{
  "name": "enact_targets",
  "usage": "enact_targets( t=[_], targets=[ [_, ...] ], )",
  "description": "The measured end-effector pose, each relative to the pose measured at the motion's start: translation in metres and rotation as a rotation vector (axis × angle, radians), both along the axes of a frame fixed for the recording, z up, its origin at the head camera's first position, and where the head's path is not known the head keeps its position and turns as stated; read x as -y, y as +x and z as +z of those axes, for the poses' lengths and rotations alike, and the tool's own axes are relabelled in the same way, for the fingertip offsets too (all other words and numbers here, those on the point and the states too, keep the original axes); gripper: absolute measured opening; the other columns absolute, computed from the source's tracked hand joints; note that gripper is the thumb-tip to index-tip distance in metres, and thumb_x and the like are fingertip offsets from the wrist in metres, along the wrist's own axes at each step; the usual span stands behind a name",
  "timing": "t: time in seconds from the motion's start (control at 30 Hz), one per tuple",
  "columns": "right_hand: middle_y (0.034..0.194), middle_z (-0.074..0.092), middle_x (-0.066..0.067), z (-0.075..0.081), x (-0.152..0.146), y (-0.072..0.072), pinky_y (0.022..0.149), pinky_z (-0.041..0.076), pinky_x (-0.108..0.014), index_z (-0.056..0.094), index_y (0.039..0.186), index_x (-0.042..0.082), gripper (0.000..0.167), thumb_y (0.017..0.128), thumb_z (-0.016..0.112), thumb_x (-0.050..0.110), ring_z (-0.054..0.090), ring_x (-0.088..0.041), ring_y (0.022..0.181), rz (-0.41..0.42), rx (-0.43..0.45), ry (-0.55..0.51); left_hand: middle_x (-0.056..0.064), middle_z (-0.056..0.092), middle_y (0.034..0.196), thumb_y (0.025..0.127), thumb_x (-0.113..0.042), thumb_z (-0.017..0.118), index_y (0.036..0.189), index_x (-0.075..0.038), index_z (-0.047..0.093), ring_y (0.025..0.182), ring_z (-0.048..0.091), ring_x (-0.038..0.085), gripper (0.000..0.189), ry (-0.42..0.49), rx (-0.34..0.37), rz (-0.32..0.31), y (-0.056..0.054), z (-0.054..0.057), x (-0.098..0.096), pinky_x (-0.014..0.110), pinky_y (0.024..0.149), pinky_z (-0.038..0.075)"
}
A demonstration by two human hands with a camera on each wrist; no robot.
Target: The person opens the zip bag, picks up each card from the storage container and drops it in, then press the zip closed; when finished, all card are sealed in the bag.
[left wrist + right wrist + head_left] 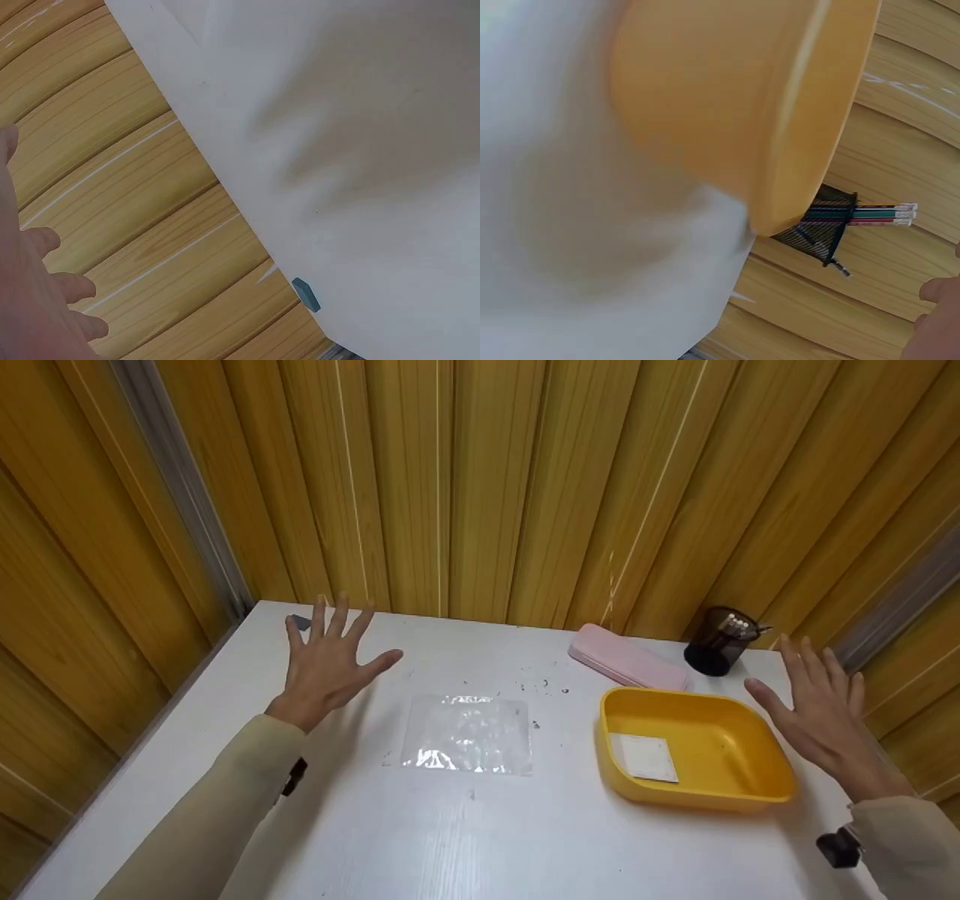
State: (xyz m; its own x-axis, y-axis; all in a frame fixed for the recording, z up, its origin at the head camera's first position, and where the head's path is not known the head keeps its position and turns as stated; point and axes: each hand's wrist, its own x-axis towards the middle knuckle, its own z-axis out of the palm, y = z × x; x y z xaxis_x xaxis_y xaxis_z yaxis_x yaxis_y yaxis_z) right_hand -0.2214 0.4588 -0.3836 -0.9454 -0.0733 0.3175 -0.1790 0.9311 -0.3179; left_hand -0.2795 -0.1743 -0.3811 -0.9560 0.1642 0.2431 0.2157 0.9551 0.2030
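My left hand is held over the left side of the table with its fingers spread and nothing in it. Beyond its fingertips a small grey-blue block lies near the table's back corner. On the right, my right hand hovers beside the yellow bin, fingers extended, holding nothing. Inside that bin a white square packet lies against the left end. Between the hands a clear plastic bag lies flat on the tabletop.
A pink pencil case rests behind the yellow bin, partly overlapped by its rim. Near the back right corner stands a black mesh pen holder with several pencils. Wood-patterned walls enclose the white table at the back and sides.
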Motion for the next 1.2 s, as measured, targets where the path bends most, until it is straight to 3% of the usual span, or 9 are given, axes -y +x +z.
enact_targets(
  t=[0.17, 0.4, 0.63, 0.87, 1.0, 1.2],
  targets=[
    [0.171, 0.001, -0.034, 0.008, 0.009, 0.001, 0.114, -0.024, -0.072, 0.003, 0.171, 0.008, 0.081, 0.112, 0.047, 0.042, -0.007, -0.058, 0.155, 0.011, -0.016, -0.064, 0.023, 0.014, 0.174, 0.098, -0.078, 0.043, 0.17, -0.019, 0.025, 0.16, -0.001, 0.047, 0.095, 0.032, -0.013, -0.002, 0.001, 0.002, -0.011, 0.08, 0.117, -0.003],
    [0.171, 0.012, -0.033, 0.013, 0.026, 0.004, 0.116, -0.018, -0.074, 0.011, 0.17, 0.006, 0.075, 0.112, 0.049, 0.034, 0.0, -0.059, 0.155, 0.057, -0.107, -0.249, 0.019, 0.016, 0.175, 0.098, -0.077, 0.047, 0.171, -0.022, 0.025, 0.16, 0.001, 0.046, 0.094, 0.158, -0.003, -0.035, 0.004, 0.007, -0.033, 0.076, 0.12, -0.006],
    [0.174, 0.004, -0.026, 0.017, 0.054, 0.012, 0.112, -0.008, -0.083, 0.006, 0.172, 0.017, 0.074, 0.113, 0.045, 0.038, -0.007, -0.053, 0.157, 0.032, -0.041, -0.422, 0.019, 0.021, 0.173, 0.098, -0.074, 0.049, 0.169, -0.02, 0.032, 0.16, 0.009, 0.044, 0.09, 0.28, -0.008, -0.06, 0.011, 0.008, -0.052, 0.074, 0.122, -0.002],
    [0.177, 0.009, -0.017, 0.017, 0.081, 0.012, 0.118, -0.005, -0.078, 0.006, 0.173, 0.021, 0.074, 0.113, 0.045, 0.04, -0.003, -0.046, 0.159, 0.034, -0.032, -0.567, 0.019, 0.024, 0.173, 0.099, -0.069, 0.052, 0.167, -0.017, 0.035, 0.16, 0.014, 0.043, 0.088, 0.39, -0.012, -0.053, 0.016, 0.003, -0.066, 0.073, 0.123, 0.006],
    [0.177, 0.011, -0.015, 0.013, 0.093, 0.009, 0.124, -0.002, -0.068, 0.008, 0.173, 0.019, 0.073, 0.113, 0.045, 0.039, 0.004, -0.043, 0.16, 0.038, -0.026, -0.628, 0.019, 0.027, 0.171, 0.099, -0.065, 0.054, 0.166, -0.015, 0.038, 0.159, 0.02, 0.043, 0.085, 0.452, -0.033, -0.062, 0.018, -0.002, -0.072, 0.072, 0.123, 0.012],
    [0.176, 0.017, -0.014, 0.006, 0.116, 0.003, 0.128, 0.012, -0.06, 0.011, 0.172, 0.017, 0.072, 0.114, 0.047, 0.038, 0.017, -0.039, 0.159, 0.038, -0.02, -0.715, 0.018, 0.031, 0.17, 0.1, -0.063, 0.055, 0.165, -0.015, 0.04, 0.157, 0.025, 0.041, 0.082, 0.547, -0.037, -0.071, 0.019, -0.007, -0.079, 0.07, 0.122, 0.018]
  ],
)
